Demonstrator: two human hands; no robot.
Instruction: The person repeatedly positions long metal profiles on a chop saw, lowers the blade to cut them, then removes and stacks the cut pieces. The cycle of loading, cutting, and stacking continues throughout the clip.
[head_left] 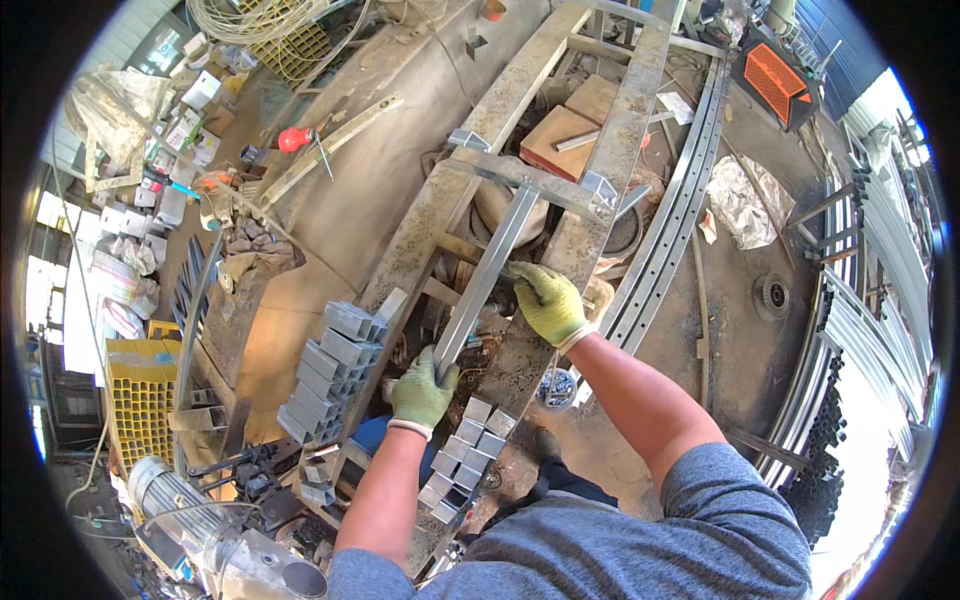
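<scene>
A long grey square steel tube [490, 270] lies lengthwise between two rusty steel beams, its far end against a metal cross bar [530, 182]. My left hand [422, 390], in a green work glove, grips the tube's near end. My right hand [545, 300], also gloved, rests on the right beam [600, 190] and touches the tube's right side about halfway up. The left beam [450, 190] runs parallel on the other side.
Short cut tube pieces are stacked on the left [330, 370] and in a row near my left wrist [465, 455]. A perforated metal rail [670, 220] curves on the right. A cut-off machine [210, 540] sits lower left, brown blocks [560, 140] beyond the cross bar.
</scene>
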